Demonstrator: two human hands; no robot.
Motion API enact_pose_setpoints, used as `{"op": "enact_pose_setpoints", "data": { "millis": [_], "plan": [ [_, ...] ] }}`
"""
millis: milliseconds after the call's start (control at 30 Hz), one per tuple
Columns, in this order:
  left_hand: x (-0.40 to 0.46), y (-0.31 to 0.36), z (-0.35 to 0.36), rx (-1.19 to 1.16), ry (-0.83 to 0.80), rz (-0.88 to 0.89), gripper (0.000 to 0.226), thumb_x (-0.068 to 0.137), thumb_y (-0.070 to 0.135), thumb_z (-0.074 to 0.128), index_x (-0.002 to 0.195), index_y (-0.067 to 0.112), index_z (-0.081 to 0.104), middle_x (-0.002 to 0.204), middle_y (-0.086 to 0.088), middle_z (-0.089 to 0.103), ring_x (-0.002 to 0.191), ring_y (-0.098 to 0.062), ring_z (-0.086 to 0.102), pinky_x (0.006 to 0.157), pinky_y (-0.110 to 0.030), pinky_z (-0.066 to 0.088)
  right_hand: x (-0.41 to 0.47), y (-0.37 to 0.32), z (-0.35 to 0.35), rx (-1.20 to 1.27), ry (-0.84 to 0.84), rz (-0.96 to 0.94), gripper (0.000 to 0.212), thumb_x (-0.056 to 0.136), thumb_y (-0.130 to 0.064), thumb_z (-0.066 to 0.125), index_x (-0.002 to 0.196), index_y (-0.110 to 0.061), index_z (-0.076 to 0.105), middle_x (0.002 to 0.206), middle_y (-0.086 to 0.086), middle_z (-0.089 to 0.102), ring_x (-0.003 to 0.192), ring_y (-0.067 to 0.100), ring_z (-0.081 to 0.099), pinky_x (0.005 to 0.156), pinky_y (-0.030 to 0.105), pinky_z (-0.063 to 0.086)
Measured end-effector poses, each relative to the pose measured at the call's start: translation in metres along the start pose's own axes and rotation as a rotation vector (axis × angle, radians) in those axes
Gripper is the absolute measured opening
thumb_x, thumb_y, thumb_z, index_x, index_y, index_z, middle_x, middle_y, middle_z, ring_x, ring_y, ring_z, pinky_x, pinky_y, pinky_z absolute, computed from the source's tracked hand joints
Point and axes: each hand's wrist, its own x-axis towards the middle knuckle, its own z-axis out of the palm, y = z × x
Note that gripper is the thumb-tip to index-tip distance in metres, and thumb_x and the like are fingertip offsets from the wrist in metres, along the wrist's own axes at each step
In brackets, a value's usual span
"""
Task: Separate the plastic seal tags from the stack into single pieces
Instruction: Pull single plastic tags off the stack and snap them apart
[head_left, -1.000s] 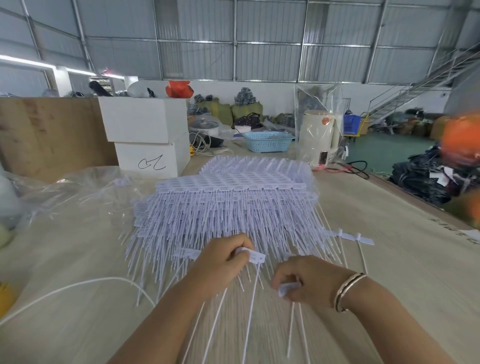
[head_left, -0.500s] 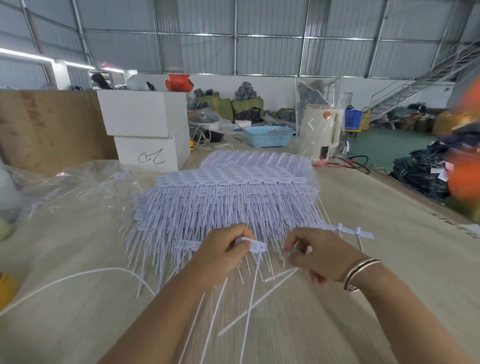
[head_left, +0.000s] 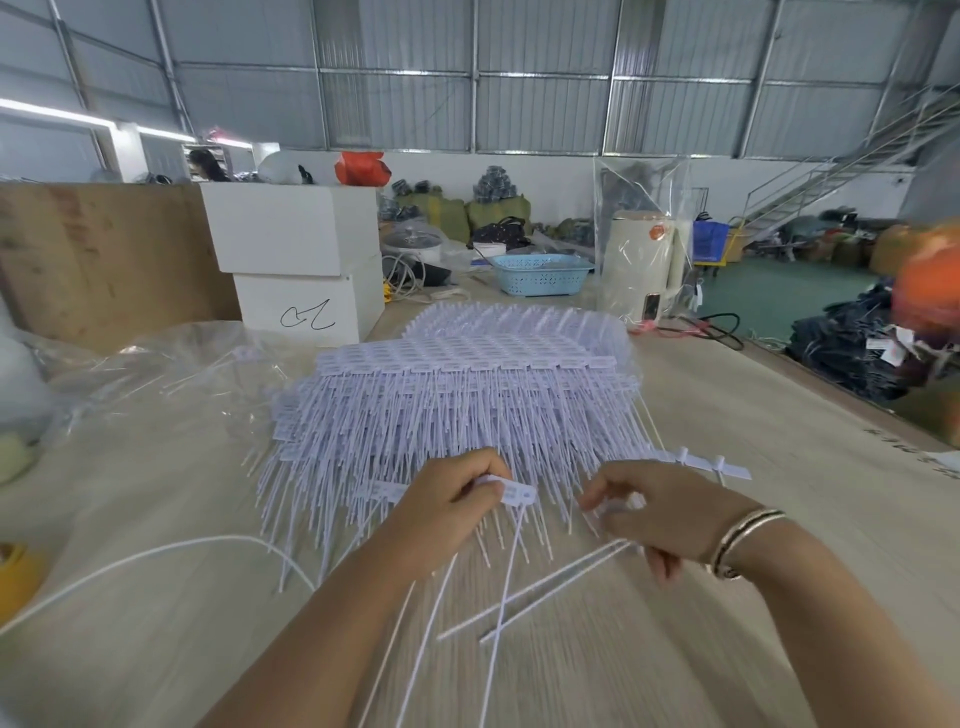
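Hands come first, my left hand (head_left: 452, 512) pinching one seal tag (head_left: 514, 492) by its flat head, my right hand (head_left: 660, 514) gripping blurred tags, beyond them the stack (head_left: 457, 395); light, whippy pieces, I judge, best held at the stiff head.

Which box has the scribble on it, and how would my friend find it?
Look past the big stack of white seal tags on the wooden table, toward the back left. Two white boxes sit one on top of the other there. The lower box has a black squiggle drawn on its front; the upper box is plain.
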Motion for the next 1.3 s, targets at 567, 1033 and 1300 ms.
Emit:
{"op": "enact_pose_setpoints", "data": {
  "millis": [567,1033,1300],
  "plan": [
    [-0.003,0.0,0.002,0.038,-0.048,-0.015,0.018,0.094,0.007,0.051,0.081,0.012,0.062,0.054,0.003,0.042,0.043,-0.006,0.033,0.045,-0.018,0.026,0.007,0.007,0.012,-0.502,-0.237,-0.045,0.016,0.076,-0.033,0.072,0.064,-0.036,0.061,0.093,-0.005,0.05,0.075,0.005,0.053,0.072,0.025,0.046],
    [-0.005,-0.005,0.0,0.091,-0.039,0.064,0.023,0.09,0.009,0.052,0.071,0.02,0.058,0.05,0.011,0.041,0.045,-0.006,0.034,0.048,-0.023,0.026,-0.034,0.025,-0.047,-0.306,-0.04,0.113,0.012,0.083,-0.03,0.063,0.071,-0.028,0.064,0.071,-0.01,0.07,0.05,0.005,0.06,0.054,0.019,0.049],
    [0.007,0.017,-0.043,-0.479,0.251,0.065,0.015,0.072,0.014,0.054,0.061,0.003,0.056,0.046,0.008,0.04,0.041,-0.005,0.034,0.043,-0.014,0.031,-0.047,0.021,-0.047,-0.319,0.075,0.124,0.015,0.087,-0.028,0.063,0.073,-0.023,0.061,0.074,-0.001,0.065,0.043,0.006,0.056,0.05,0.019,0.046]
  ]
}}
